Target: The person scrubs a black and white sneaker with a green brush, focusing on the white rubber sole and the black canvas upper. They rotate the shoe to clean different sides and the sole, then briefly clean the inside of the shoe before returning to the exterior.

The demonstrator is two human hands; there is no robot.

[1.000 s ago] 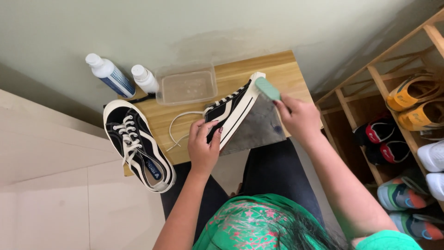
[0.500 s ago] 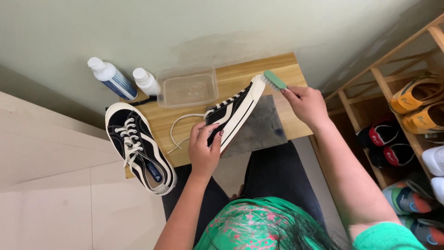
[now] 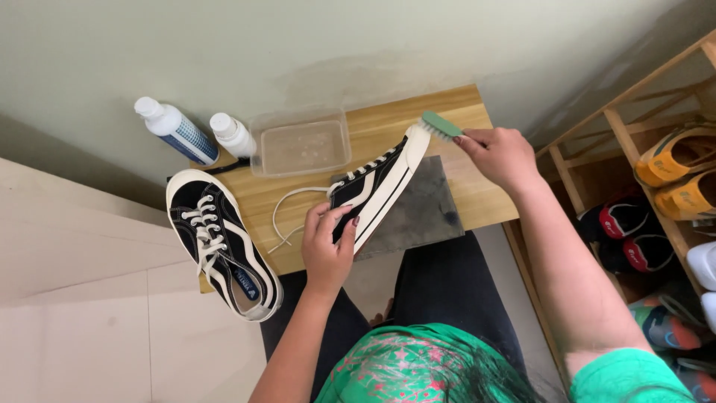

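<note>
The left hand (image 3: pixel 328 250) gripped a black canvas sneaker (image 3: pixel 377 186) by its heel end, fingers curled around the upper, holding it tilted on its side so the white rubber sole faced right. The right hand (image 3: pixel 498 155) pinched a small green brush (image 3: pixel 440 125), fingers closed on its handle, with the pale bristles touching the sneaker's white toe. The sneaker lay over a dark grey cloth (image 3: pixel 418 213), flat and slightly mottled, spread on a light wooden table (image 3: pixel 477 201) with visible grain. A loose white lace (image 3: pixel 287 213) trailed from the sneaker across the wood. The second sneaker (image 3: pixel 220 242), black canvas with white laces and white stripes, rested sole down at the table's left corner, overhanging the edge. Behind it stood a clear rectangular plastic tub (image 3: pixel 302 143) holding a shallow layer of cloudy liquid. Left of the tub lay two white plastic bottles, a taller one with a blue label (image 3: pixel 175 129) and a shorter one (image 3: pixel 233 134). To the right, a wooden rack (image 3: pixel 619 127) held yellow sandals and other shoes on slatted shelves.
</note>
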